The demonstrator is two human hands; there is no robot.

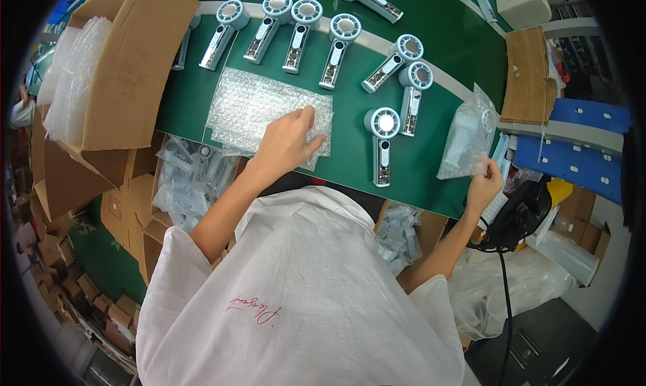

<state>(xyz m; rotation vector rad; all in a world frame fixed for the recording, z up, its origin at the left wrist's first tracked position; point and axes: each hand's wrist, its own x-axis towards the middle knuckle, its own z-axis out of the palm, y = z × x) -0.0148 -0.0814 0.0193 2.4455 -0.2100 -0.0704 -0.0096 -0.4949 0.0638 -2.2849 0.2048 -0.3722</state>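
My left hand [289,138] rests on a stack of bubble-wrap bags [252,107] at the table's near edge, thumb and fingers apart. To the right, my right hand [486,184] pinches the lower corner of a bubble-wrap pouch [465,140] with a pale handheld fan visible inside. Between my hands a light-blue handheld fan [383,127] lies on the green table, its round head away from me. Just beyond it are two more handheld fans [416,76], close together. Circuit parts show in their handles.
Several more fans [306,12] lie along the table's far side. An open cardboard box [131,63] of bubble wrap stands at left. Below the edge are boxes of bagged parts [195,177]. A cardboard piece [528,76] and blue perforated rail [572,144] border the right side.
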